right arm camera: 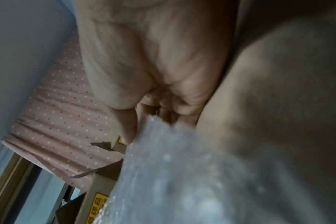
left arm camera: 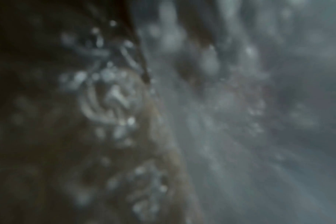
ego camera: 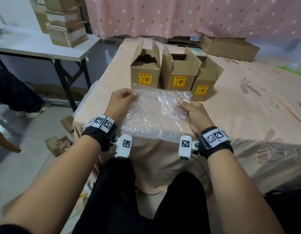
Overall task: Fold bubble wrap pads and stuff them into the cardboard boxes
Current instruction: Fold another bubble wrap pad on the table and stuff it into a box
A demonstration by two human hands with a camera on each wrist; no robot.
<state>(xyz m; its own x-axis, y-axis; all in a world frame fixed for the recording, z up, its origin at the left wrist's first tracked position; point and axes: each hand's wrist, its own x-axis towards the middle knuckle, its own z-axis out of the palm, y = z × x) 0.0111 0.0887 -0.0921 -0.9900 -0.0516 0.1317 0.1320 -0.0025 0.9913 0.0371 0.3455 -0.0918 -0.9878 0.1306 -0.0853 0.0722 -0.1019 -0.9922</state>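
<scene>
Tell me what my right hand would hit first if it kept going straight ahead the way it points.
Probably the right-hand box. The right hand, holding the bubble wrap, points up and slightly left toward it, though depth is unclear.

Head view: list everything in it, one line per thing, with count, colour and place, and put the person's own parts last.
bubble wrap pad: one, clear, held up between both hands
bubble wrap stack: one, clear, on the bed's left edge
cardboard boxes: three, brown with yellow labels, open, in a row on the bed
bed sheet: one, peach with flowers
flat carton: one, brown, far end of the bed
stacked cartons: brown, on the white table at left
curtain: pink, spotted, behind
left hand: fingers pinch the pad's far left corner
right hand: fingers pinch the pad's right edge
wrist cameras: two, white
</scene>
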